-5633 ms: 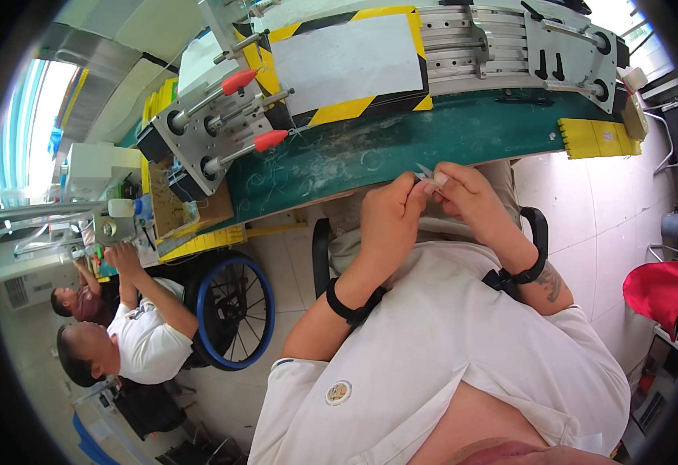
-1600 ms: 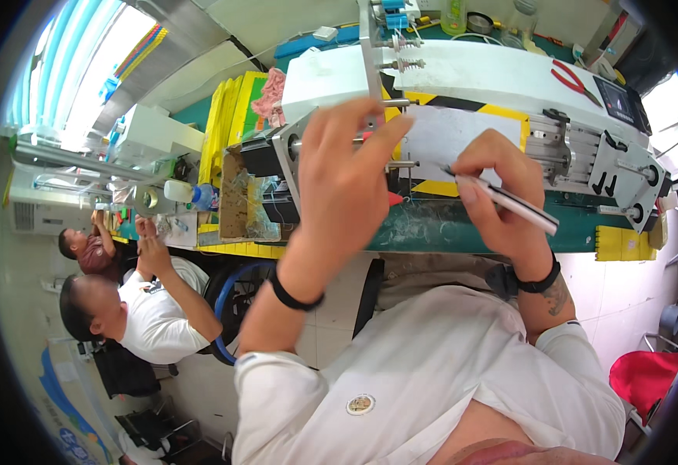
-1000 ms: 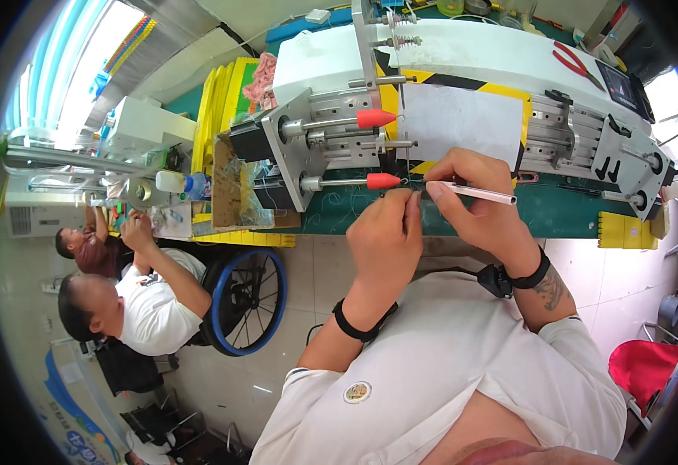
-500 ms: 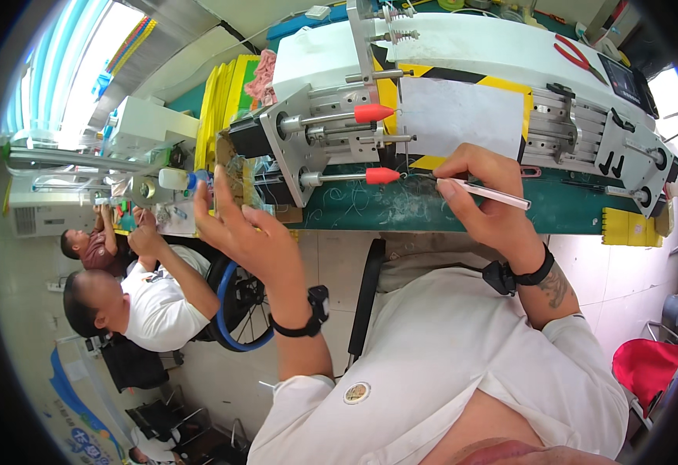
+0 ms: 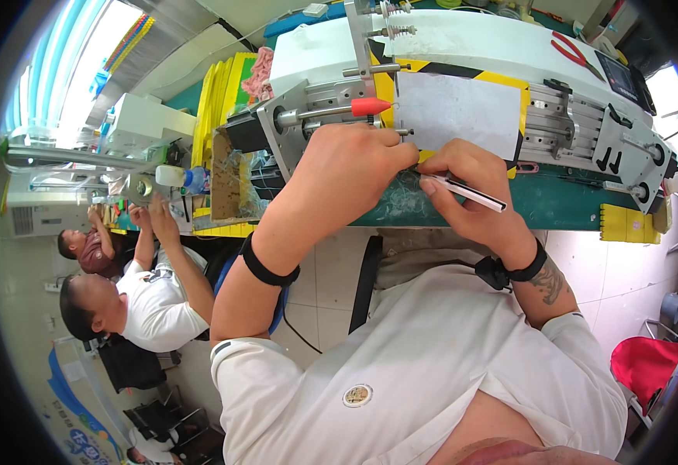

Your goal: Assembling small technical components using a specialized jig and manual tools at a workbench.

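My right hand (image 5: 474, 190) is closed around a slim pen-shaped tool (image 5: 474, 195) with a white barrel and dark stripe. Its thin dark tip points left toward my left hand. My left hand (image 5: 354, 167) reaches across the left end of a metal rail machine (image 5: 564, 128), back upward. Its thumb and fingertips are pinched together just beside the tool's tip; what they hold is too small or hidden. Above that hand a red cone tip (image 5: 370, 107) sits on a metal rod. The lower rod and its cone are covered by my left hand.
A white sheet (image 5: 463, 112) edged with yellow-black tape lies on the machine. Red-handled pliers (image 5: 575, 54) rest behind, near a small screen (image 5: 618, 77). At left stand a cardboard box (image 5: 226, 186) with thin strands and a bottle (image 5: 184, 178). A co-worker (image 5: 153, 302) sits further left.
My left hand has moved right and closed from spread fingers into a pinch by the lower rod. My right hand has shifted slightly left with the tool.
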